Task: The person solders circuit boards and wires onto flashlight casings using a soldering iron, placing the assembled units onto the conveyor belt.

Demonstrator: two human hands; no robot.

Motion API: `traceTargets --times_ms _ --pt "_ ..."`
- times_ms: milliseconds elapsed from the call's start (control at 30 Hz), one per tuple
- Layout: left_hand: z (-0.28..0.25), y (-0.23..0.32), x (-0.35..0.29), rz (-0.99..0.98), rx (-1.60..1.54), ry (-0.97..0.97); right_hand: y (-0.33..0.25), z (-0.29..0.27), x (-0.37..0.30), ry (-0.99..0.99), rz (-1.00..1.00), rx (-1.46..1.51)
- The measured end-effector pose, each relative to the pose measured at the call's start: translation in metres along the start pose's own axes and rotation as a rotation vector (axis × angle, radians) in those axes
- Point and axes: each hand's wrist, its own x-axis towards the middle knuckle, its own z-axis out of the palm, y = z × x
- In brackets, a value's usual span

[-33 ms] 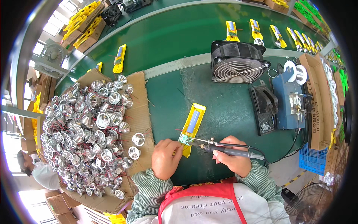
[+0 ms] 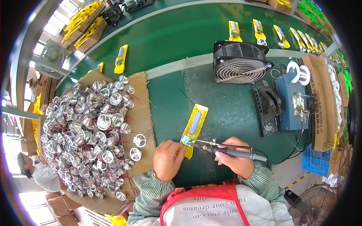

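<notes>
A yellow plastic housing point(image 2: 189, 151) lies tilted on the green bench in front of me. In it sit a blue cylindrical battery point(image 2: 195, 123) and a small green circuit board point(image 2: 187, 141). My left hand point(image 2: 168, 160) is at the board's left edge, fingers pinched together; whatever is between the fingertips is hidden. My right hand point(image 2: 238, 160) grips a soldering iron point(image 2: 237, 153) with a thin metal feed tube point(image 2: 222, 145) along it. The iron's tip reaches the board from the right. A dark wire rises from the housing's far end, and a red one sticks out to its left.
Silver reflector cups point(image 2: 86, 135) are heaped on cardboard point(image 2: 141, 98) at the left. A black fan point(image 2: 241, 69) stands ahead, with an iron stand point(image 2: 267, 109) and a blue solder feeder point(image 2: 288, 101) at right. Yellow housings point(image 2: 120, 60) lie on the green belt beyond.
</notes>
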Motion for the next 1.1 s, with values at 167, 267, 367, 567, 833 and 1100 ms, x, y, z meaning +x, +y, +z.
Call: traceTargets --times_ms 167,267,367,567,833,1100 --pt "0.000 0.002 0.001 -0.001 0.030 0.004 0.002 0.000 0.002 -0.014 -0.044 -0.009" --pt "0.000 0.002 0.002 0.015 0.033 0.000 0.002 -0.001 0.000 0.002 -0.046 -0.001" --pt "0.000 0.002 0.001 0.014 0.033 -0.003 0.001 -0.005 -0.003 0.031 -0.064 0.032" --pt "0.000 0.002 -0.001 -0.001 0.026 -0.007 -0.002 -0.012 -0.008 0.076 -0.114 0.036" --pt "-0.004 0.020 -0.007 0.125 0.347 -0.085 -0.005 -0.017 -0.010 0.129 -0.081 0.164" --pt "-0.037 0.004 0.082 0.062 0.133 0.185 -0.004 -0.030 -0.010 0.186 -0.128 0.187"
